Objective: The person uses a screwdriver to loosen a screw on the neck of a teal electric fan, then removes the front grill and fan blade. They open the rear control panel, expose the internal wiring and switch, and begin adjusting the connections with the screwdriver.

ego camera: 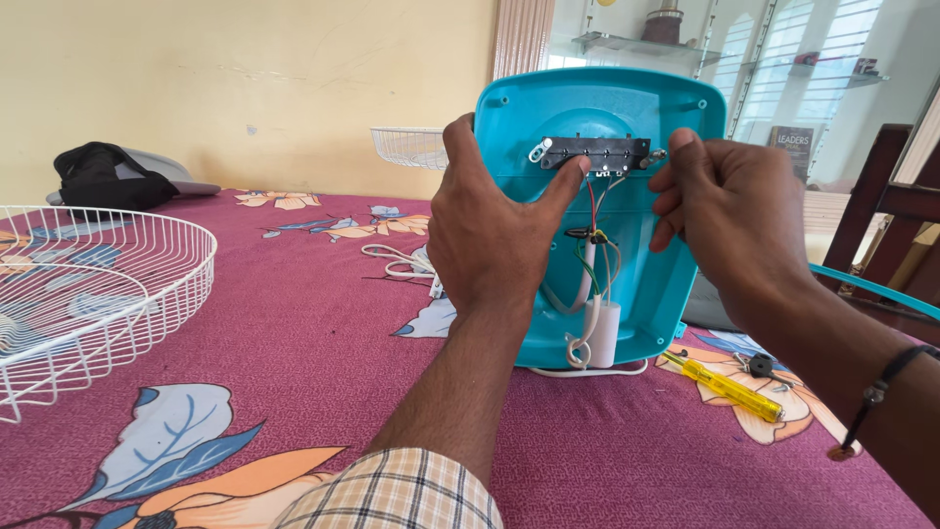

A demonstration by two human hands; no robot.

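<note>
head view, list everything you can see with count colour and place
fan base housing: 1, teal, upright at centre, open side toward camera
switch block: 1, black, across top of housing
wires: several, red, green, white, hanging below the block
capacitor: 1, white, bottom of housing
screwdriver: 1, yellow handle, on cloth, right of housing
fan guard: 1, white wire, far left
second guard: 1, white wire, behind housing
cloth: 1, maroon floral, covering the surface
dark bundle: 1, black, back left
left hand: thumb on the switch block
right hand: fingers at the block's right end
</note>
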